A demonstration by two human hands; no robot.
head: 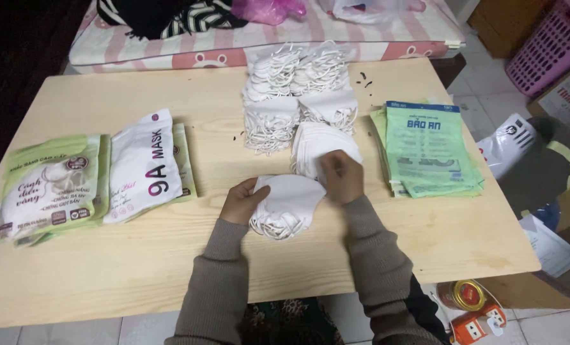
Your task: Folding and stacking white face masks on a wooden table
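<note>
Both sleeved arms reach forward, left hand (239,200) and right hand (341,177) pinching.

Pale wooden tabletop (138,268) carries: green-and-white pouches (48,188) at left, white mask stacks (298,96) centre-back, small mask bundle (288,204) near front, green flat packets (429,150) at right.

- You see even, soft light from overhead on the wooden table (138,268), with faint shadows.
- The white masks (298,96) look slightly overexposed.
- The upper left corner falls dark.
- Detail is slightly soft throughout; edges bend mildly.
</note>
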